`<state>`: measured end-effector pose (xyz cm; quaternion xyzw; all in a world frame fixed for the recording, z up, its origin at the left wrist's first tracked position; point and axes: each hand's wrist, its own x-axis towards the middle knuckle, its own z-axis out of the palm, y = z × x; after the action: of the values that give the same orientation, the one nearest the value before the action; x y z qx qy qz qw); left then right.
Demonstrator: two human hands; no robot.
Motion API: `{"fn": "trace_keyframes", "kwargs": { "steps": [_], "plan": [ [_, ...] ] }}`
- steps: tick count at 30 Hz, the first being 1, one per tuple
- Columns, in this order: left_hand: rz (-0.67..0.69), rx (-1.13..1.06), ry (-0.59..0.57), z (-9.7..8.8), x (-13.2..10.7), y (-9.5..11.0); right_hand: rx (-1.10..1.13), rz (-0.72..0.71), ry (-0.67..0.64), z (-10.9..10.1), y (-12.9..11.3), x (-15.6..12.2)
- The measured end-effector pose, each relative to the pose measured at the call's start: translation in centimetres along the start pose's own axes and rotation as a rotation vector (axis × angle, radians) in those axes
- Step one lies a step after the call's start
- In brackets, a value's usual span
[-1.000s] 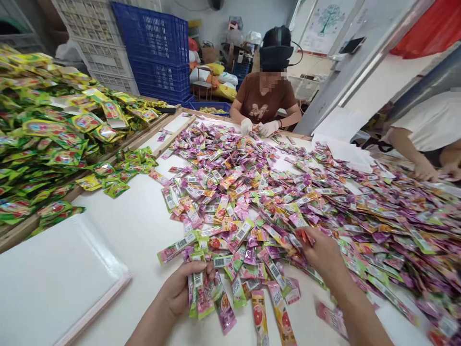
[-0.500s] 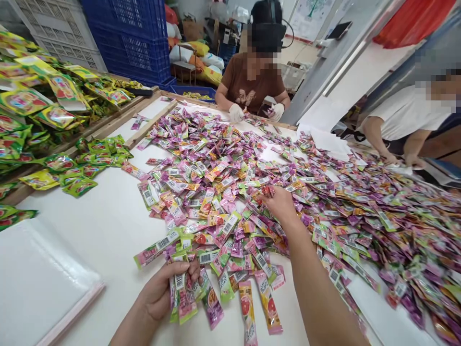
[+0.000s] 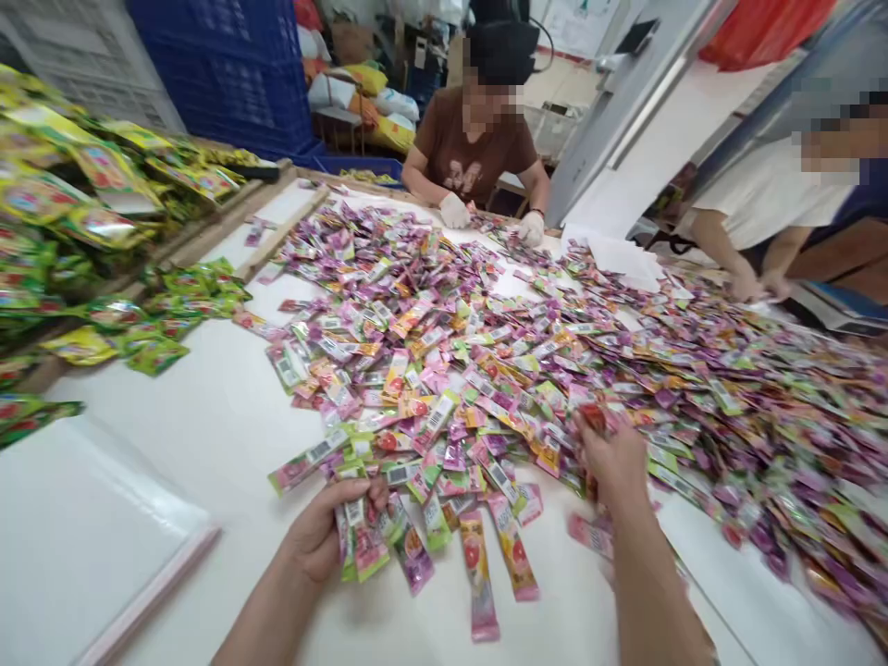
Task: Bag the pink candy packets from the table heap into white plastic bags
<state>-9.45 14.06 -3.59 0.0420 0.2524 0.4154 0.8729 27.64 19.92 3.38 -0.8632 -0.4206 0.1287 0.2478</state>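
A wide heap of small pink, purple, green and orange sachets (image 3: 486, 342) covers the white table (image 3: 228, 435). My left hand (image 3: 323, 532) is closed on a fanned bunch of sachets (image 3: 371, 546) near the table's front edge. My right hand (image 3: 614, 458) is drawn back at the heap's near edge, fingers pinched on a red-topped sachet (image 3: 593, 416); it is blurred by motion. Two loose orange-pink sachets (image 3: 492, 555) lie between my hands.
Green and yellow packets (image 3: 83, 222) pile up on the left behind a wooden rail. A flat white sheet (image 3: 83, 527) lies front left. A person in white gloves (image 3: 486, 148) sorts at the far side; another person (image 3: 777, 213) works at the right. Blue crates (image 3: 228, 65) stand behind.
My right hand reached into the middle of the heap, then pulled back toward me with a sachet pinched in it. My left hand kept its bunch. The view tilted down.
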Motion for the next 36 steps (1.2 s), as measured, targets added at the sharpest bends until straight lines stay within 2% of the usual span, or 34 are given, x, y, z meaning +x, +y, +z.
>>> {"fn": "trace_keyframes", "kwargs": {
  "steps": [1,3,6,9,12,16,21,24,26,29,34,36],
  "plan": [
    [-0.001,0.002,-0.009,0.1,-0.1,-0.1,0.103,0.042,-0.032,0.1,-0.4,-1.4],
    [0.026,0.02,-0.003,0.3,-0.1,-0.4,0.431,0.125,-0.197,1.0,-1.8,-4.6],
    [0.065,0.063,0.013,0.3,0.1,-0.5,0.965,0.22,-0.589,3.0,-4.3,-8.7],
    [0.086,0.089,-0.027,0.5,-0.2,-0.3,1.312,0.377,-0.885,4.5,-7.0,-11.5],
    [0.125,0.076,-0.086,1.1,-1.2,0.2,1.46,0.518,-1.06,5.1,-9.2,-12.8],
    [0.165,-0.01,-0.103,1.5,-1.8,1.4,1.46,0.537,-1.215,5.5,-10.6,-13.6],
    [0.184,-0.01,-0.101,1.4,-2.0,2.2,1.483,0.531,-1.22,5.3,-11.0,-14.5],
    [0.292,-0.045,-0.108,1.0,-2.7,3.4,1.556,0.558,-1.141,4.8,-9.8,-14.1],
    [0.439,-0.151,-0.128,0.6,-3.5,4.5,1.564,0.542,-1.035,4.3,-8.2,-13.3],
    [0.606,-0.311,-0.148,0.0,-4.3,5.9,1.463,0.523,-0.856,3.4,-4.8,-12.5],
    [0.653,-0.353,-0.088,-1.4,-3.8,6.5,1.38,0.66,-0.686,2.4,1.4,-13.8],
    [0.661,-0.35,-0.052,-1.8,-3.6,6.6,1.306,0.66,-0.622,2.3,3.1,-14.9]
  ]
}}
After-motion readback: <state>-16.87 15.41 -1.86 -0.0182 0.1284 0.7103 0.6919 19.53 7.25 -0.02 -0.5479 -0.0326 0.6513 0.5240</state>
